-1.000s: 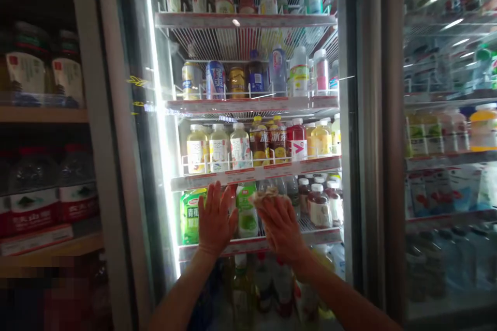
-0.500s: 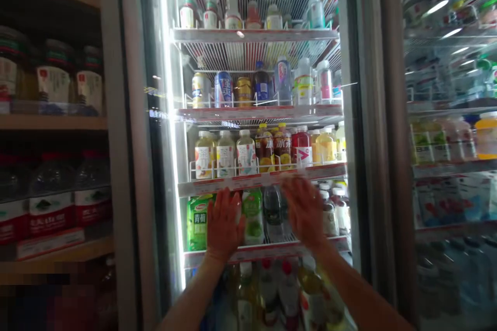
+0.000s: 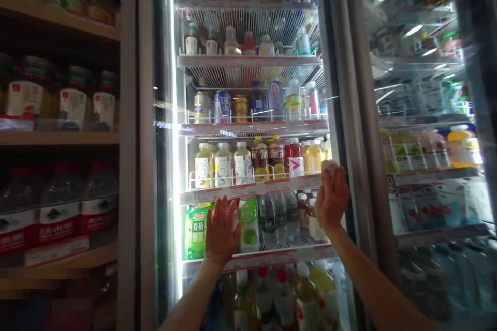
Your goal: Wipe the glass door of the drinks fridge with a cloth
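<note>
A tall glass door of a lit drinks fridge fills the middle of the view, with bottles and cans behind it. My left hand lies flat against the glass, fingers spread, in front of a green packet and a green-labelled bottle. Near the door's right edge, my right hand is closed on a pale, crumpled cloth or tissue, pressed to the glass. Part of the cloth is hidden by the fingers.
The door frame runs upright just right of my right hand. Beyond it stands another glass-fronted fridge holding drinks and packets. On the left, wooden shelves carry bottles with white labels and red-capped water bottles.
My right hand has swept right across the glass, from the middle to near the door's right edge. My left hand stays about where it was. The view has tilted up slightly.
</note>
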Motion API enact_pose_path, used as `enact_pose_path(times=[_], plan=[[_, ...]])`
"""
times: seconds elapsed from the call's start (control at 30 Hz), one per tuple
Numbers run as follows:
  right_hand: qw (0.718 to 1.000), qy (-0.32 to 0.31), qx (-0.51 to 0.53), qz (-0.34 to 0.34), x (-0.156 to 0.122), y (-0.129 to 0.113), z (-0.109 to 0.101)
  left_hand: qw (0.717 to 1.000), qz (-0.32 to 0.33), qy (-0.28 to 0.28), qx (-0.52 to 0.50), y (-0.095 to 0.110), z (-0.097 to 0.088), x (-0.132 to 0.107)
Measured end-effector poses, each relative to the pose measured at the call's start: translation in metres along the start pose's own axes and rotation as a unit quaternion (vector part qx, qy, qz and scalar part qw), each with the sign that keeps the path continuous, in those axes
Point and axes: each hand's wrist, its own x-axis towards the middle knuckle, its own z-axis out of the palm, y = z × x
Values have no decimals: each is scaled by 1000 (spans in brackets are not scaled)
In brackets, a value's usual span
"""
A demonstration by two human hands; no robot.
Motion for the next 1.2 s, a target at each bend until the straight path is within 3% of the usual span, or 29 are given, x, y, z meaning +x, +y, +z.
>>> enact_pose_path(times=[0.07,0.17,0.23,0.27,0.33,0.4,0.43,0.5,0.6,0.67,0.77,0.83,0.93,0.97,1.0,1.13,1.2], plan=[[1000,7,7,0,1,-7,0,1000,7,9,5,0,-1,1],[975,-87,72,-190,-11,-32,0,1000,17,14,11,-3,-5,1],[957,-122,75,-252,-13,-34,0,999,28,10,16,-7,-8,1],[964,-111,61,-233,-10,-28,1,999,37,9,18,-10,-9,1],[992,-43,14,-120,0,-10,2,998,55,5,22,-14,-10,0],[999,38,-14,-14,6,5,0,998,64,5,26,-16,-11,0],[999,48,-13,3,4,7,-1,998,62,6,26,-16,-10,0],[998,-11,21,-61,-6,4,-5,998,53,6,26,-15,-10,-1],[970,-113,72,-204,-22,-1,-9,999,45,1,23,-15,-11,-2],[981,-87,54,-166,-22,3,-9,999,50,-9,20,-16,-13,-2],[1000,8,4,-19,-16,8,-6,998,58,-13,8,-18,-15,-4],[999,1,15,-39,-19,2,-6,999,51,-13,0,-17,-16,-4],[970,-104,64,-210,-28,-9,-10,999,45,-14,2,-16,-16,-5],[963,-120,68,-231,-28,-9,-11,999,49,-14,4,-16,-16,-5],[967,-111,65,-219,-27,-8,-11,999,53,-13,5,-16,-16,-5],[999,-1,40,-37,-23,-17,-7,999,52,-15,7,-15,-14,-7],[995,-40,63,-72,-33,-35,-5,999,44,-17,11,-14,-14,-7]])
